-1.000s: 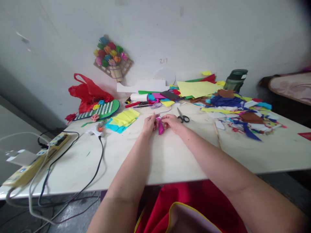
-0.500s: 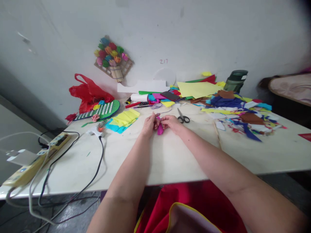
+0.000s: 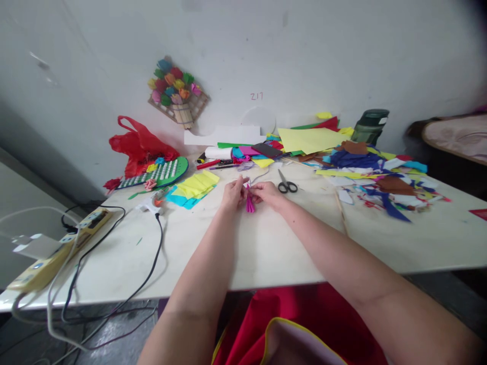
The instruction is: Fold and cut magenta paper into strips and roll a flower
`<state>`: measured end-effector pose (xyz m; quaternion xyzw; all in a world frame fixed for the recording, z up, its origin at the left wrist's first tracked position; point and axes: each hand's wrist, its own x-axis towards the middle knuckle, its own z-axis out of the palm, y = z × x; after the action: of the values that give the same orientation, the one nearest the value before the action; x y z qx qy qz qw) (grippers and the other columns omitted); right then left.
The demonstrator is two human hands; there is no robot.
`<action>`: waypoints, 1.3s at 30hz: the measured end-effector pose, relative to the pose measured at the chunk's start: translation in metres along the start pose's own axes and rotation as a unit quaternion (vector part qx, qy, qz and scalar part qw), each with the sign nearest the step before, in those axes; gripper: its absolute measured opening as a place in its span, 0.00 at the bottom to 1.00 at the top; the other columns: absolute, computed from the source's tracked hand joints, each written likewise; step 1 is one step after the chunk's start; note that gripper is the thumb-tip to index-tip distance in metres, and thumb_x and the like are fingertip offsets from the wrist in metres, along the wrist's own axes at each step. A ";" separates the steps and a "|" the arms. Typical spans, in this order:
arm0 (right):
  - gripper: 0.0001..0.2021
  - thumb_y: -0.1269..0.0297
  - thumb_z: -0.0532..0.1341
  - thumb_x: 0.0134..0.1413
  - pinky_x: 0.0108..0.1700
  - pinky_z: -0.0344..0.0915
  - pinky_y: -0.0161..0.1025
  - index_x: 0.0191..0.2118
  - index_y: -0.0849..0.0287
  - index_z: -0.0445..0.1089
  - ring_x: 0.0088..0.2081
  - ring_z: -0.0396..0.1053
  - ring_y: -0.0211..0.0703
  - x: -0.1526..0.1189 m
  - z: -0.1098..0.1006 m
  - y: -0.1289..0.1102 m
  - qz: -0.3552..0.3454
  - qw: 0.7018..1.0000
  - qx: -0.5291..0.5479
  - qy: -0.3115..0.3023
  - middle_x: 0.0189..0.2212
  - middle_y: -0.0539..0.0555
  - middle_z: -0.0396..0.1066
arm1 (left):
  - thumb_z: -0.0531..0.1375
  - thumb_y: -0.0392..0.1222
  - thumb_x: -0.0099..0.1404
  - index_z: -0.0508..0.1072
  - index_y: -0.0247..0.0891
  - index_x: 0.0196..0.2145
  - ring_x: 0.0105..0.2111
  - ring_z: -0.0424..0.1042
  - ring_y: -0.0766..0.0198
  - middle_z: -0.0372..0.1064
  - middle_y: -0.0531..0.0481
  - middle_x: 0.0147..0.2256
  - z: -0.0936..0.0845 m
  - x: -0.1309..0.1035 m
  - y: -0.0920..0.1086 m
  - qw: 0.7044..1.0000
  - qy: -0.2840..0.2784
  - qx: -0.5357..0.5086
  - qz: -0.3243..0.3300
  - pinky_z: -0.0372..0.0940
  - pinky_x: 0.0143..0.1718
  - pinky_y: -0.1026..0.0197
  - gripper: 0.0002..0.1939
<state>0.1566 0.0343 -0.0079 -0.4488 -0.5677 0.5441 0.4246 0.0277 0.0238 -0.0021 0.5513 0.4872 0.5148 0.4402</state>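
Note:
A small piece of magenta paper (image 3: pixel 250 205), pleated and pinched narrow toward its top, is held between my two hands above the table. My left hand (image 3: pixel 233 193) is closed on its left side, the index finger raised. From the other side my right hand (image 3: pixel 265 192) pinches it with thumb and fingertips. A thin thread (image 3: pixel 261 176) curves over the table just behind the fingers. Black-handled scissors (image 3: pixel 287 186) lie right of my right hand. The gathered part of the paper is mostly hidden by my fingers.
Yellow paper sheets (image 3: pixel 198 184) lie on blue ones to the left. Beyond stands a green decorated board (image 3: pixel 177 172). A glue gun (image 3: pixel 150 205) with a black cord lies nearby. Paper scraps (image 3: pixel 357 162) and a green bottle (image 3: pixel 370 126) are at right; a power strip (image 3: pixel 57 253) at left.
The magenta paper's lower end now shows distinct pleats and has shifted slightly. My left index finger has lifted a little. Both hands keep nearly the same place.

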 end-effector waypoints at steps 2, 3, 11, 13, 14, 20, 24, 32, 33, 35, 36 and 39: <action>0.06 0.75 0.58 0.51 0.21 0.63 0.28 0.26 0.64 0.70 0.16 0.63 0.30 0.001 0.000 0.001 -0.003 1.000 -0.012 0.000 0.14 0.48 0.66 | 0.48 0.59 0.63 0.74 0.30 0.37 0.15 0.57 0.70 0.58 0.54 0.13 -0.001 0.001 0.003 0.990 0.040 0.134 0.026 0.53 0.21 0.66 0.29; 0.06 0.75 0.59 0.51 0.21 0.63 0.28 0.26 0.64 0.70 0.16 0.63 0.30 0.001 0.000 0.001 -0.005 1.000 -0.017 -0.001 0.13 0.47 0.66 | 0.47 0.58 0.63 0.75 0.31 0.34 0.18 0.62 0.68 0.60 0.53 0.13 -0.001 0.000 0.004 0.976 0.060 0.206 0.043 0.56 0.24 0.65 0.28; 0.05 0.75 0.60 0.50 0.22 0.63 0.28 0.26 0.64 0.70 0.16 0.63 0.30 0.000 0.000 -0.002 -0.007 0.999 -0.032 -0.013 0.14 0.47 0.66 | 0.45 0.57 0.65 0.76 0.37 0.33 0.35 0.71 0.57 0.73 0.40 0.32 0.005 -0.007 0.021 0.819 0.156 0.546 0.079 0.56 0.33 0.61 0.26; 0.05 0.75 0.60 0.50 0.22 0.63 0.28 0.26 0.65 0.70 0.16 0.63 0.30 -0.001 0.001 -0.004 -0.004 0.999 -0.036 -0.012 0.14 0.47 0.66 | 0.44 0.57 0.66 0.76 0.38 0.34 0.35 0.71 0.57 0.73 0.40 0.31 0.005 -0.007 0.022 0.815 0.153 0.555 0.069 0.56 0.33 0.61 0.26; 0.05 0.75 0.60 0.50 0.22 0.63 0.28 0.26 0.65 0.70 0.16 0.63 0.30 -0.002 0.001 -0.005 -0.004 0.999 -0.039 -0.012 0.14 0.47 0.66 | 0.44 0.57 0.66 0.75 0.38 0.34 0.35 0.71 0.58 0.73 0.41 0.30 0.004 -0.006 0.022 0.816 0.149 0.555 0.067 0.56 0.33 0.61 0.26; 0.05 0.73 0.61 0.50 0.21 0.62 0.27 0.25 0.65 0.70 0.16 0.63 0.30 -0.001 0.002 -0.006 -0.005 0.998 -0.062 -0.023 0.13 0.48 0.65 | 0.43 0.57 0.66 0.74 0.38 0.34 0.34 0.70 0.58 0.72 0.42 0.29 0.005 -0.005 0.021 0.823 0.143 0.547 0.063 0.55 0.32 0.62 0.26; 0.06 0.72 0.62 0.49 0.21 0.62 0.26 0.24 0.65 0.70 0.16 0.63 0.30 0.000 0.004 -0.006 -0.011 0.996 -0.076 -0.034 0.12 0.47 0.65 | 0.44 0.57 0.66 0.75 0.38 0.33 0.35 0.70 0.58 0.72 0.42 0.33 0.006 -0.004 0.021 0.817 0.160 0.549 0.077 0.53 0.32 0.61 0.25; 0.06 0.75 0.61 0.45 0.25 0.66 0.30 0.22 0.62 0.70 0.18 0.65 0.33 0.003 0.006 -0.003 -0.038 0.994 -0.075 -0.068 0.16 0.48 0.67 | 0.46 0.56 0.65 0.76 0.40 0.29 0.35 0.68 0.63 0.69 0.47 0.41 0.005 -0.003 0.020 0.849 0.146 0.492 0.124 0.52 0.30 0.62 0.24; 0.06 0.76 0.62 0.44 0.25 0.66 0.30 0.21 0.62 0.70 0.18 0.66 0.33 0.004 0.006 -0.002 -0.048 0.992 -0.087 -0.074 0.16 0.48 0.68 | 0.47 0.56 0.65 0.76 0.40 0.28 0.35 0.68 0.64 0.69 0.47 0.41 0.005 -0.003 0.020 0.854 0.143 0.484 0.126 0.52 0.30 0.62 0.24; 0.06 0.76 0.63 0.41 0.25 0.65 0.30 0.20 0.61 0.69 0.19 0.66 0.34 0.007 0.006 0.001 -0.076 0.987 -0.125 -0.074 0.15 0.48 0.67 | 0.47 0.56 0.65 0.76 0.40 0.28 0.34 0.67 0.64 0.69 0.48 0.40 0.006 -0.003 0.019 0.862 0.138 0.471 0.127 0.52 0.30 0.62 0.24; 0.06 0.76 0.64 0.40 0.25 0.64 0.30 0.19 0.61 0.69 0.19 0.66 0.34 0.009 0.006 0.002 -0.088 0.983 -0.147 -0.066 0.15 0.48 0.67 | 0.47 0.56 0.65 0.76 0.40 0.27 0.34 0.67 0.64 0.70 0.48 0.39 0.007 -0.003 0.019 0.864 0.135 0.467 0.127 0.52 0.30 0.62 0.24; 0.08 0.74 0.63 0.41 0.25 0.63 0.31 0.18 0.60 0.67 0.18 0.65 0.36 0.012 0.007 0.003 -0.095 0.978 -0.179 -0.038 0.12 0.47 0.64 | 0.47 0.57 0.65 0.76 0.39 0.27 0.34 0.68 0.62 0.71 0.46 0.35 0.009 -0.003 0.019 0.871 0.121 0.457 0.130 0.53 0.31 0.62 0.25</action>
<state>0.1471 0.0440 -0.0114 -0.4409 -0.7117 0.4073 0.3650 0.0380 0.0189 0.0156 0.6827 0.6417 0.3495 0.0056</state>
